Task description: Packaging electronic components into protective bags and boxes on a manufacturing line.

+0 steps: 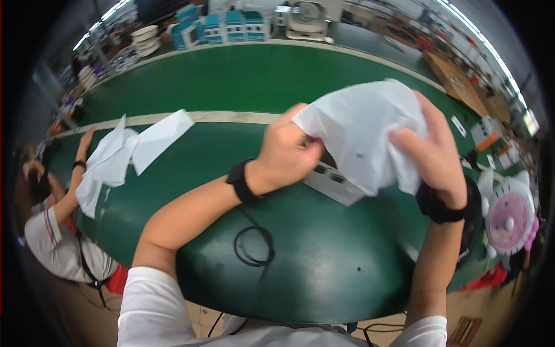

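A white, thin-walled bag (364, 133) is held up above the green table in front of me. My left hand (289, 153) has its fingers curled at the bag's left edge, gripping it there. My right hand (436, 153) grasps the bag's right side, thumb on the near face and fingers behind. The bag bulges; whatever is inside is hidden. Below it lies a white box (338, 186) with dark pictures on its side, partly covered by the bag. A black wristband circles each of my wrists.
A black cable (254, 246) loops on the green table (312, 254). At the left, a co-worker's arm (78, 168) reaches beside white bags (113, 153). A pink-and-white fan (509, 217) stands at the right. Blue-and-white boxes (234, 28) and a white fan (306, 20) line the far side.
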A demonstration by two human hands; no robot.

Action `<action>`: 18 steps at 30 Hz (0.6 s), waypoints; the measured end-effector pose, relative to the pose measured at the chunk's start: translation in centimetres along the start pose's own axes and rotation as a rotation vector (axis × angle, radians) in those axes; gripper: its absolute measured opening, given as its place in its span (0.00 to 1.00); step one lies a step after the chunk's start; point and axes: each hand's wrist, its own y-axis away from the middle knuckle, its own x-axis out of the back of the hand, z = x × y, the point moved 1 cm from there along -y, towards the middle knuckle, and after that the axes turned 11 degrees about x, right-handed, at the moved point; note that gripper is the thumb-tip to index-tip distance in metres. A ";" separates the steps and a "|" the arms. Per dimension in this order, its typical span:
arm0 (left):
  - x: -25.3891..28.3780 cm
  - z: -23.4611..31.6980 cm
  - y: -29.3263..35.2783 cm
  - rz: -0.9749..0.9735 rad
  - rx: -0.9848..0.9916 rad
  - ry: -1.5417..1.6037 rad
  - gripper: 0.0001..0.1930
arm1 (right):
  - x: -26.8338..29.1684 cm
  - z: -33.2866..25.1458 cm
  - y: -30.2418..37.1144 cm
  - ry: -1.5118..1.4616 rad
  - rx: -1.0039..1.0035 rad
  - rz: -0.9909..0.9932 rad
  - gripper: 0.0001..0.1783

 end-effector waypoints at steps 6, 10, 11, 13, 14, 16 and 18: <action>-0.4 -1.6 0.2 -0.061 0.071 0.072 0.09 | -0.9 1.6 0.0 0.829 0.395 -0.248 0.22; 0.0 -1.1 -0.1 -0.043 0.015 -0.001 0.10 | -4.7 2.2 1.3 1.148 0.435 -0.304 0.17; 0.2 -1.3 -0.2 -0.044 0.014 0.001 0.09 | -4.9 1.5 1.5 1.170 0.381 -0.340 0.20; 0.1 -1.1 -1.0 -0.029 -0.080 -0.101 0.09 | -4.3 0.1 1.9 1.123 0.306 -0.371 0.22; 0.1 -2.1 -1.4 0.057 -0.082 -0.131 0.09 | -3.9 -0.7 1.9 1.059 0.289 -0.356 0.21; 0.7 -5.0 -2.9 0.125 -0.068 -0.222 0.08 | -2.5 -3.1 1.3 0.769 0.225 -0.367 0.19; 2.1 -11.0 -5.1 0.243 0.065 -0.359 0.07 | -1.5 -4.1 1.9 0.692 0.359 -0.229 0.17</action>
